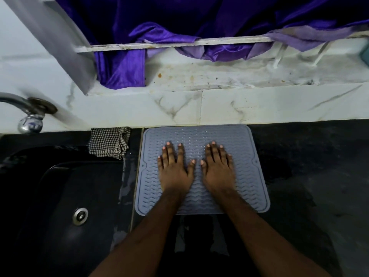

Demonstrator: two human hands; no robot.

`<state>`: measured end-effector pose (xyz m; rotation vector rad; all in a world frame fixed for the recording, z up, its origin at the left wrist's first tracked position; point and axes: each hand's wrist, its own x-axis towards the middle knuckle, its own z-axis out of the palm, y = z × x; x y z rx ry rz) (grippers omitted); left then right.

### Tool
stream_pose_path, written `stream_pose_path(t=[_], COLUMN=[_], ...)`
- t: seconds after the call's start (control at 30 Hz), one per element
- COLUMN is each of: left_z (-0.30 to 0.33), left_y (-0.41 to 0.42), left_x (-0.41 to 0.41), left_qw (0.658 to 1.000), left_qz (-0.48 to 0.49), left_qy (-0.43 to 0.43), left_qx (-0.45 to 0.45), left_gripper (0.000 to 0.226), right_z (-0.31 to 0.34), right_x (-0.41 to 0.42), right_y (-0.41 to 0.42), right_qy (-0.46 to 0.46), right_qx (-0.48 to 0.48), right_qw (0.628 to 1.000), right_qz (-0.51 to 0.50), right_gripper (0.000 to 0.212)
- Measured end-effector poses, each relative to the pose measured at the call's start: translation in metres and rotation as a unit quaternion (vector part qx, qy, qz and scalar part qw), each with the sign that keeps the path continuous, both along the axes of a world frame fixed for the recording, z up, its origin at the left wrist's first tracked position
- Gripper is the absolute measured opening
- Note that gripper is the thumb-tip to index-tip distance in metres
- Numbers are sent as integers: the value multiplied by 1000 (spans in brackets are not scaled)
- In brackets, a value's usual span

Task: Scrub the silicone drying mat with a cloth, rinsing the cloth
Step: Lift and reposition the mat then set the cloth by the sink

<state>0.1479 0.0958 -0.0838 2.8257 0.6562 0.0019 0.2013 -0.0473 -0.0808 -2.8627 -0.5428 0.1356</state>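
- The left hand (175, 170) is lying palm-down on the grey silicone drying mat (247, 176), fingers straight and slightly spread, holding nothing.
- The right hand (217, 168) is lying flat beside it on the same mat, fingers likewise stretched out and gripping nothing; the two thumbs are nearly touching.
- Both bare forearms are reaching in from the bottom edge, crossing the mat's near edge.
- The mat, ribbed with wavy lines and rimmed by a raised border, is lying flat on the black countertop (309, 176), its far edge sitting against the white marble-patterned wall tiles (219, 106).
- A black-and-white checked cloth (108, 141) is sitting crumpled on the counter just left of the mat's far corner, apart from both hands.
- The dark sink (60, 196) is lying to the left of the mat, its metal drain (80, 216) showing in the basin.
- A metal tap (30, 114) is sticking out from the wall above the sink's far side.
- Purple curtain fabric (159, 17) is hanging over a stained white ledge (219, 76) behind the counter.
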Motion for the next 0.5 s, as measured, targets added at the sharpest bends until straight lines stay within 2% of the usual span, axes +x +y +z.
stream_pose_path(t=[0.27, 0.5], left_z=[-3, 5], left_y=[7, 10], left_x=[0, 2], left_qw=[1000, 1000], left_qz=[-16, 7], left_qy=[-19, -18], left_qx=[-10, -22], left_gripper=[80, 77], right_z=[-5, 8], right_x=[0, -3], right_y=[4, 21], right_qy=[-3, -3], right_qx=[-13, -16], right_qw=[1000, 1000], right_qz=[-11, 4], right_gripper=[62, 62])
